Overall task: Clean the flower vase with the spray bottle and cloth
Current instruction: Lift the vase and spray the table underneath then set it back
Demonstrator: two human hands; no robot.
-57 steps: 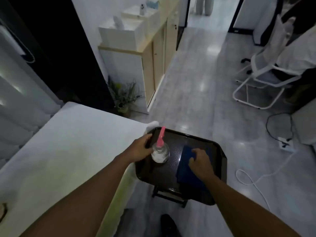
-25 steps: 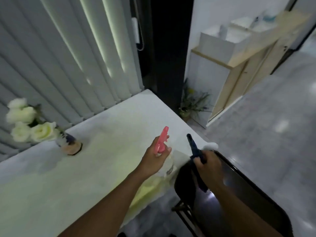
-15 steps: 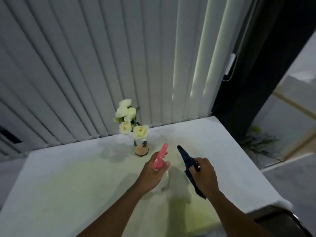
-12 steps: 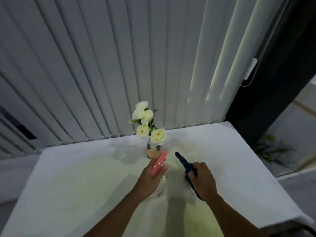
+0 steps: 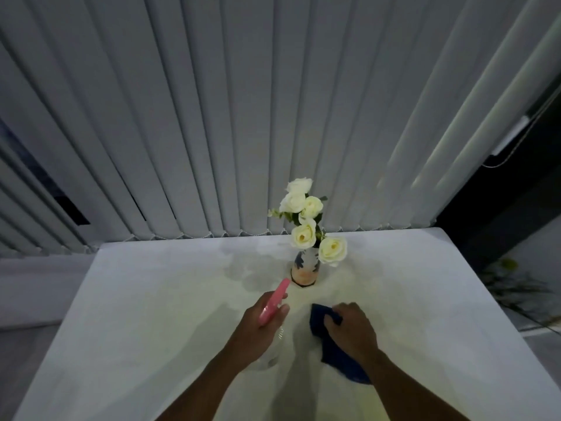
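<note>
A small vase (image 5: 304, 269), white with blue marks and an orange-pink base, stands upright on the white table (image 5: 151, 314) and holds white roses (image 5: 306, 220). My left hand (image 5: 258, 326) grips a clear spray bottle with a pink nozzle (image 5: 273, 302); the nozzle points up toward the vase, a short way in front of it. My right hand (image 5: 352, 329) holds a dark blue cloth (image 5: 337, 354) down on the table, to the right of the bottle. The bottle's clear body is mostly hidden by my hand.
Grey vertical blinds (image 5: 243, 117) hang right behind the table's far edge. A dark opening (image 5: 516, 192) and a potted plant (image 5: 516, 287) on the floor lie past the table's right edge. A lower grey surface (image 5: 36, 287) lies to the left.
I turned from the dark tray to the white table, carrying bottle and cloth. In the last half second my right hand lowered the cloth onto the table and the vase came closer.
</note>
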